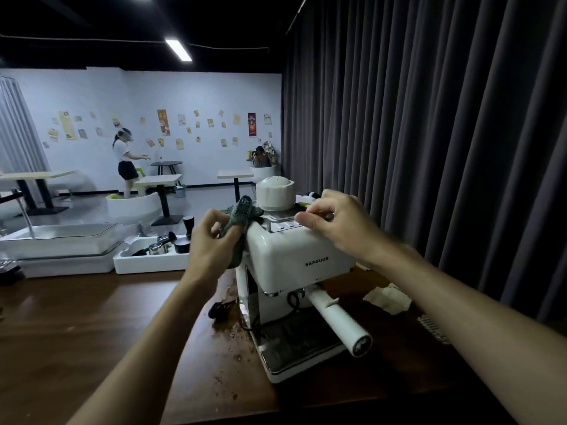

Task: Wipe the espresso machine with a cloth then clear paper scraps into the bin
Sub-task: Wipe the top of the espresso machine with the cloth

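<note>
A white espresso machine [294, 262] stands on a dark wooden table [92, 326], its portafilter handle [337, 320] pointing toward me. My left hand [211, 240] grips a grey cloth [242, 213] pressed against the machine's upper left corner. My right hand [334, 222] rests on the machine's top edge, fingers curled over it, holding nothing loose. A crumpled white paper scrap [388, 297] lies on the table right of the machine. No bin is visible.
Coffee grounds [230, 329] are spilled left of the machine beside a small black object [218, 309]. A white tray [153, 256] of coffee tools sits behind. Dark curtain [429, 133] hangs at right. A person stands far off among café tables.
</note>
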A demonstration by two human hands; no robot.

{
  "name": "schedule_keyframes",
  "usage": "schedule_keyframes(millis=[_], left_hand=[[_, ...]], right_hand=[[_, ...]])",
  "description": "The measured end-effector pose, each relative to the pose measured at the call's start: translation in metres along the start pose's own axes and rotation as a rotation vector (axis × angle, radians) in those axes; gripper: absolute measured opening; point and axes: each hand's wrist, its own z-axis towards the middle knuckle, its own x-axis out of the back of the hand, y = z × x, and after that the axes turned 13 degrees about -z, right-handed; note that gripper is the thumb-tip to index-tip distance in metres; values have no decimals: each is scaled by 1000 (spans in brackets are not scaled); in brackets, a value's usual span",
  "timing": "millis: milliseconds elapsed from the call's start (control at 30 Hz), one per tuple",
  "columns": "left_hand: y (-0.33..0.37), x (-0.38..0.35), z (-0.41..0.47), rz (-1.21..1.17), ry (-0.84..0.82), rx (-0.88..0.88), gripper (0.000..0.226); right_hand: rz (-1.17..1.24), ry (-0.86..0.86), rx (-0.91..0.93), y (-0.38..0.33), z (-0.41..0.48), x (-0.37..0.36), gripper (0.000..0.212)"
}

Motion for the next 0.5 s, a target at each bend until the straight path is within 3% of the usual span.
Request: schedule_keyframes(millis=[167,500], left_hand=[[15,15,-13,-17,-161,28,13],[28,23,-5,35,-56,-15,8]], right_hand=[[131,-144,-38,1,6,16,25],[28,101,-103,-38,5,-12,34]])
